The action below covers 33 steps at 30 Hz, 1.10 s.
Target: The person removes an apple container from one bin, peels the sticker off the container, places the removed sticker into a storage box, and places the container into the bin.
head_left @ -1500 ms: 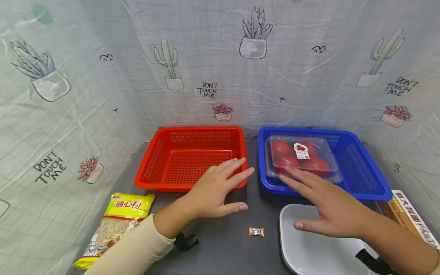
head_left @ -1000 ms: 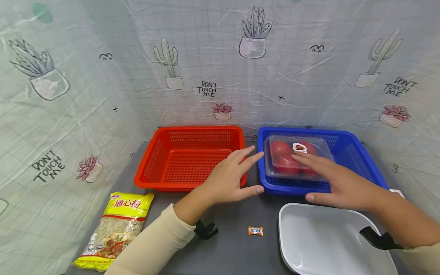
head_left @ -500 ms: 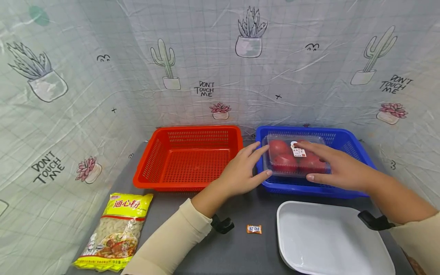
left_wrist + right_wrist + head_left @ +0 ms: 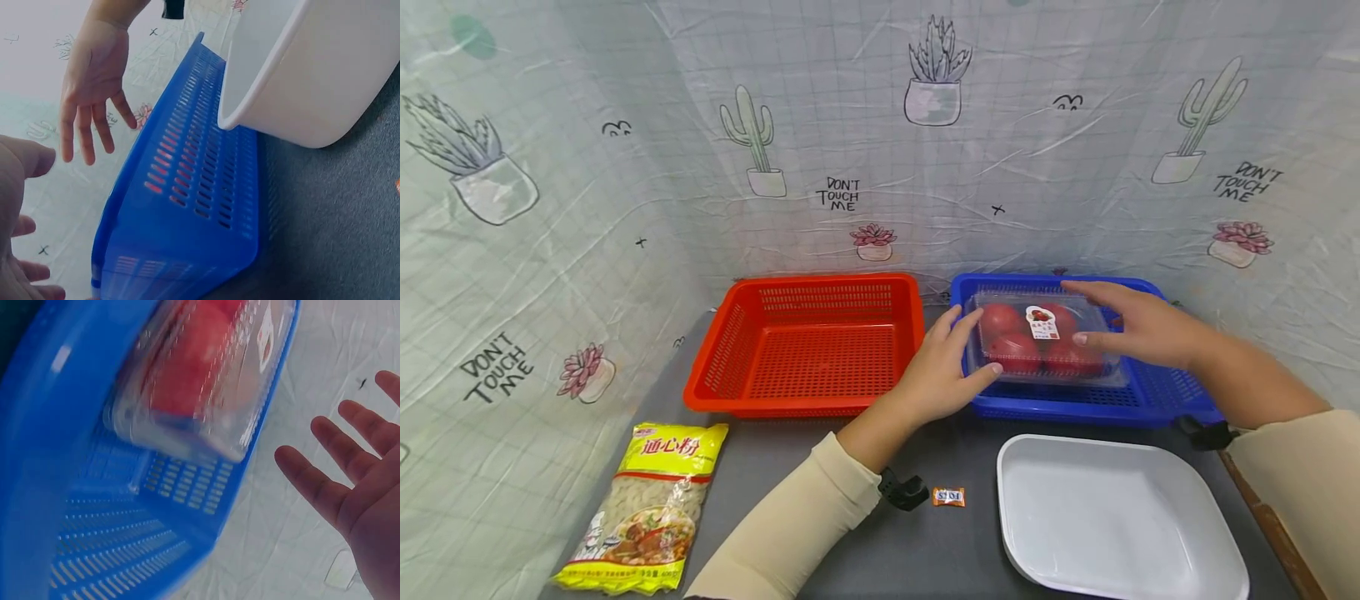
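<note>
A clear plastic box of tomatoes with a white label lies in the left part of the blue basket. My left hand hovers at the basket's left rim, fingers spread, thumb overlapping the box's front left corner in the head view. Over the box's right end is my right hand, its fingers extended and apart. In the right wrist view the right hand stays above the basket rim with a gap to the box. Neither hand holds anything.
A red basket stands left of the blue one. In front are a white tray, a small orange-wrapped candy and a yellow macaroni bag. A brown box lies partly under the right sleeve. Patterned curtain surrounds the table.
Both hands have moved toward the tomato box: the left went right and forward to the blue basket's rim, the right went forward and right to the box's right end. The box stays in place.
</note>
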Each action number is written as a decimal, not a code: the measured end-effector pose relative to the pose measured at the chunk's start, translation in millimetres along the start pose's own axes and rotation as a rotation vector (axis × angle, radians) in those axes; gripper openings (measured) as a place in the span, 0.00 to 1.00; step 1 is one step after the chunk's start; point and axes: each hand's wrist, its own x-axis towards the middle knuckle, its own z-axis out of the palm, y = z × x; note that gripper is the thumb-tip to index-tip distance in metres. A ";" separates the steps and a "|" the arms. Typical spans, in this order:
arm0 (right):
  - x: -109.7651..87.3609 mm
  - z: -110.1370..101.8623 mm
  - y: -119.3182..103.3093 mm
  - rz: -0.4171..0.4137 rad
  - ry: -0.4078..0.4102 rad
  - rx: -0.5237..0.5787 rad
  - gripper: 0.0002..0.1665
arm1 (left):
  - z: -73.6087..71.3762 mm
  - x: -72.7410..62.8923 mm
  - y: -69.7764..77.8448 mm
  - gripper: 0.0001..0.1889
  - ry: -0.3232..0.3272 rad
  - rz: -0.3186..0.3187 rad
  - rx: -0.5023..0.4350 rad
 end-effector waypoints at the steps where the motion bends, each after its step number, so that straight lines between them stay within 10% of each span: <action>1: 1.6 -1.0 3.0 0.009 -0.003 0.002 0.50 | 1.1 0.2 0.5 0.43 -0.003 -0.006 -0.001; 33: 31.9 0.6 97.4 0.330 -0.188 0.057 0.58 | 20.6 6.7 15.1 0.55 -0.033 -0.176 0.109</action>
